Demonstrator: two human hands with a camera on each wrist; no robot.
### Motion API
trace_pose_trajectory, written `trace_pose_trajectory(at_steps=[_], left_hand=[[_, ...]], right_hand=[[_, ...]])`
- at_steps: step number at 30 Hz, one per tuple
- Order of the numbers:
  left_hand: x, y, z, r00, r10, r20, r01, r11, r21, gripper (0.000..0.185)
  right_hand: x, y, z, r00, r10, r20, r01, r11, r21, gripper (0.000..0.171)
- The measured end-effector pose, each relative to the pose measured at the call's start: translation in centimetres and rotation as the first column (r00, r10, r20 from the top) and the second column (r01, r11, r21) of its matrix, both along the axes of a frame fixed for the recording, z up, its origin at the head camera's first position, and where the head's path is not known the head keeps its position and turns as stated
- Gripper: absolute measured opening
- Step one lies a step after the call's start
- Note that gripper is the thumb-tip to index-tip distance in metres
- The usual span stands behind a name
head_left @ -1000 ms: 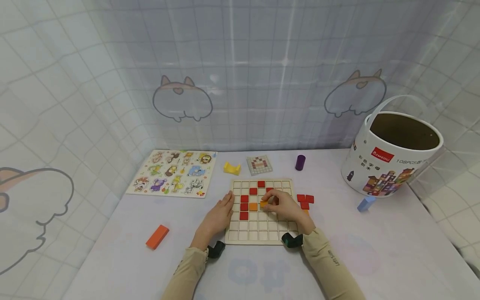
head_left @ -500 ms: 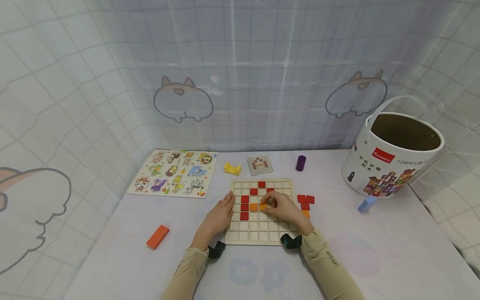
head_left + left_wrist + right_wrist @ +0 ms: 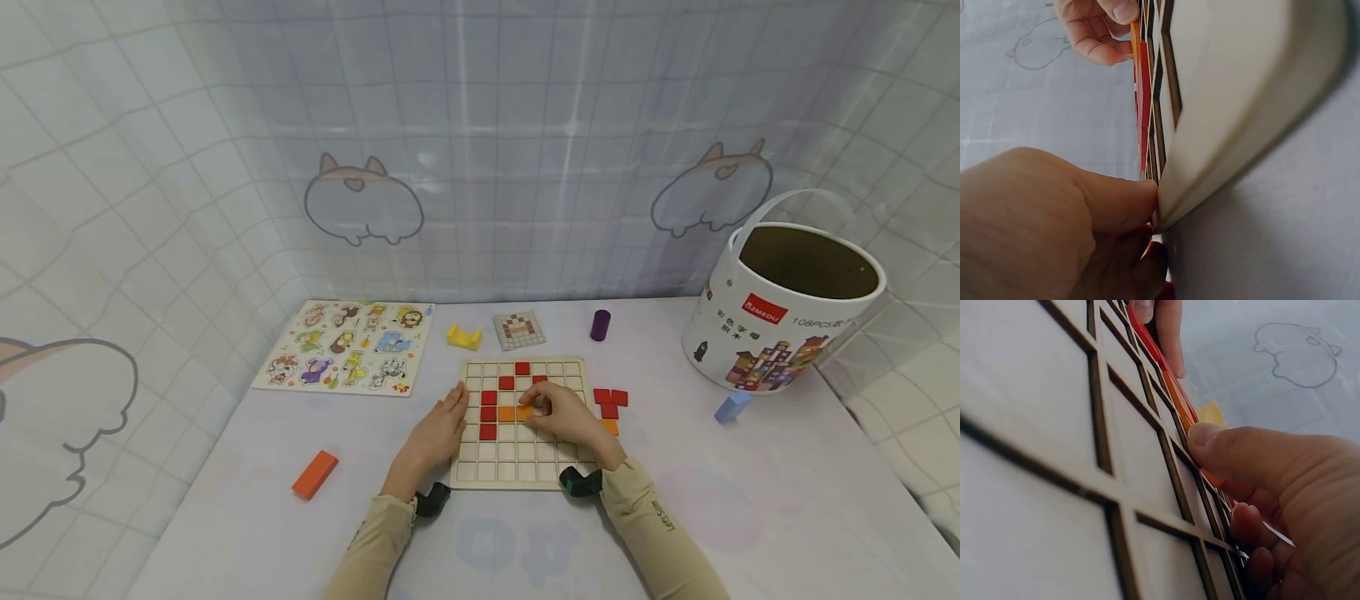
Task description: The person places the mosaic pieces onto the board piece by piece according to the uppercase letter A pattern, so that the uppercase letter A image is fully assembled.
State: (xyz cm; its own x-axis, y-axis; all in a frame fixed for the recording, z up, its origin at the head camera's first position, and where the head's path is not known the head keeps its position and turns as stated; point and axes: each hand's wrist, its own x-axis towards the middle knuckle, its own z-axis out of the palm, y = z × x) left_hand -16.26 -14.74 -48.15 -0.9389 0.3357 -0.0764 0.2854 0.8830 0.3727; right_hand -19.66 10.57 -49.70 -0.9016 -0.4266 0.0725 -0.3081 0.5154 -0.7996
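Observation:
A wooden grid board (image 3: 487, 472) lies on the table with red tiles (image 3: 488, 432) and an orange tile (image 3: 507, 413) set in its squares. My right hand (image 3: 566, 414) is over the middle of the board. Its thumb and fingers pinch a second orange tile (image 3: 524, 412), which sits right beside the first one; the right wrist view shows the thumb (image 3: 1210, 440) on its edge. My left hand (image 3: 438, 429) rests along the board's left edge, fingers fairly straight. In the left wrist view its thumb (image 3: 1122, 200) touches that edge.
Loose red tiles (image 3: 610, 400) and an orange tile (image 3: 611, 427) lie right of the board. Behind it are a pattern card (image 3: 519, 330), yellow block (image 3: 464, 337) and purple cylinder (image 3: 600, 325). An animal puzzle (image 3: 345, 346), orange block (image 3: 315, 475), blue block (image 3: 732, 407) and white bucket (image 3: 750, 333) surround it.
My right hand has moved slightly left, bringing the pinched orange tile down beside the other orange tile. My left hand has stayed at the board's edge.

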Motion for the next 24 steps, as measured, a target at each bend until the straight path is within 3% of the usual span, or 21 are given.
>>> trace_pose_trajectory(at_steps=[19, 24], left_hand=[[0.03, -0.01, 0.22, 1.0, 0.017, 0.018, -0.017, 1.0, 0.002, 0.053], [0.01, 0.06, 0.15, 1.0, 0.022, 0.019, -0.022, 1.0, 0.003, 0.054]], right_hand=[[0.01, -0.18, 0.11, 1.0, -0.018, -0.001, 0.018, 1.0, 0.022, 0.025], [0.05, 0.04, 0.29, 0.999, -0.029, 0.019, 0.029, 0.999, -0.025, 0.028]])
